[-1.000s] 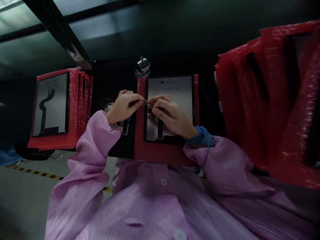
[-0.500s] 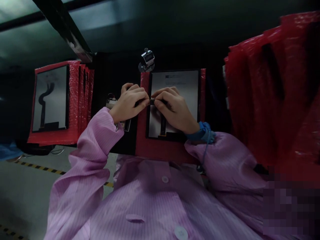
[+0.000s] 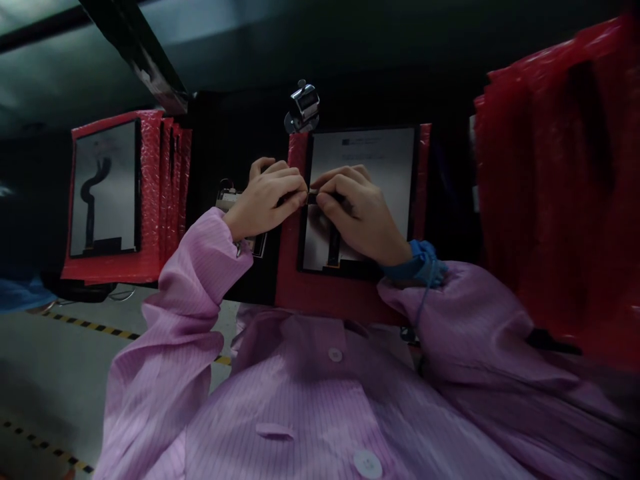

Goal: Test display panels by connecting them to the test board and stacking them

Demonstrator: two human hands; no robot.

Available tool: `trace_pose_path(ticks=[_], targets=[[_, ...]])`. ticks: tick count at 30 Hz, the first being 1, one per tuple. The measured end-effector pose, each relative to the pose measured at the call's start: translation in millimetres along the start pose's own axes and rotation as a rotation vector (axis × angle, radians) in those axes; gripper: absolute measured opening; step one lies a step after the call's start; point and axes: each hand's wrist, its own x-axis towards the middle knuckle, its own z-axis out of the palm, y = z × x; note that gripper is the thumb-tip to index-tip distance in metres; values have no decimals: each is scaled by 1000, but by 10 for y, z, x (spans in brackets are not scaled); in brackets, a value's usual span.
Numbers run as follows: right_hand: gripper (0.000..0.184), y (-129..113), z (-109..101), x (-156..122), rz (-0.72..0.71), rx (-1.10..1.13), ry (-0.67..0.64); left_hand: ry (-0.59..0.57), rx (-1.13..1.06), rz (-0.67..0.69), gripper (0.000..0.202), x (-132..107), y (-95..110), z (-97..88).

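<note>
A display panel (image 3: 387, 183) lies back side up on a red bubble-wrap sleeve (image 3: 320, 293) in front of me. From its lower edge a dark flex cable (image 3: 334, 247) runs up under my right hand (image 3: 363, 217). That hand is closed, thumb and forefinger pinching the cable's end above the panel's left edge. Fingertip to fingertip with it, my left hand (image 3: 270, 200) is closed in a pinch too; what it grips is hidden. Beneath the left wrist, a small circuit board (image 3: 229, 198) shows in part.
Another display panel (image 3: 114, 200) with a curved cable rests on a pile of red sleeves (image 3: 153, 193) at left. More red sleeves (image 3: 555, 200) stand stacked high at right. A chrome tally counter (image 3: 303, 107) sits behind the middle panel. A blue wrist strap (image 3: 417, 262) circles my right wrist.
The whole view has shifted a little, so the bench things appear slightly moved. Both hands keep their pinch at the same spot over the panel's left edge.
</note>
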Motion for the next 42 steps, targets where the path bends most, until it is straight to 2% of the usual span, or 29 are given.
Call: trace_pose_path(ticks=[13,21,26,30,32,36,37,38,40,42], targets=[[22,20,-6,5,-10,36,-35,11,5,19,30,-4,-10,17],[30,74,10,-8,-25,56,-26,63,-8,-16,26,-16,18,-24],[31,72,39,-19,-50,74,-3,65,-3,-19,25,-3,1,26],[32,32,20,-14,-46,76,-27,102,19,-20,31,1,33,-9],[32,-5,-37,-35,-23,63,-17,226,30,-25,35,-81,112,-80],[35,-127,-225,-244,74,-30,135,740,66,-208,27,-517,348,-119],[34,-166,-272,-339,117,-80,183,803,105,-264,22,-660,401,-75],[32,-205,-313,-448,163,-135,219,786,164,-307,18,-801,445,-9],[30,-276,-372,-688,254,-229,253,614,293,-374,19,-1044,506,165],[30,-325,-398,-919,326,-291,259,443,383,-421,28,-1204,531,343]])
